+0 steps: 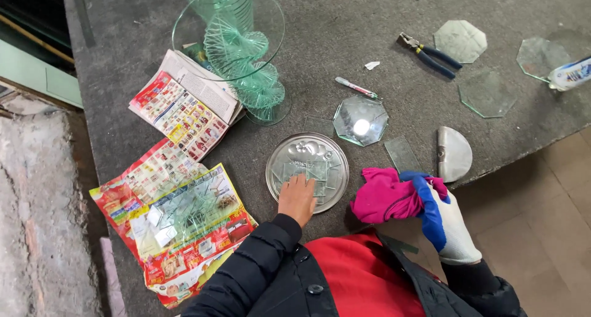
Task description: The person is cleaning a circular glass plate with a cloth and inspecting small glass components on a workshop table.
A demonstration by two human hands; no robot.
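Head view: the bare left hand (pixel 297 197) lies palm down, fingers loosely spread, on small glass squares (pixel 309 171) stacked on a round metal tray (pixel 280 154) near the front edge of the grey tabletop (pixel 345 40); it clamps nothing. The gloved right hand (pixel 440 218) is closed around a pink rag (pixel 385 197) just right of the tray. Beyond lie an octagonal glass (pixel 361 120), a marker (pixel 356 87) and pliers (pixel 429 54). Glass scraps on flyers (pixel 178 215) to the left are hard to make out. A spiral glass stand (pixel 243 52) is cut off at the top.
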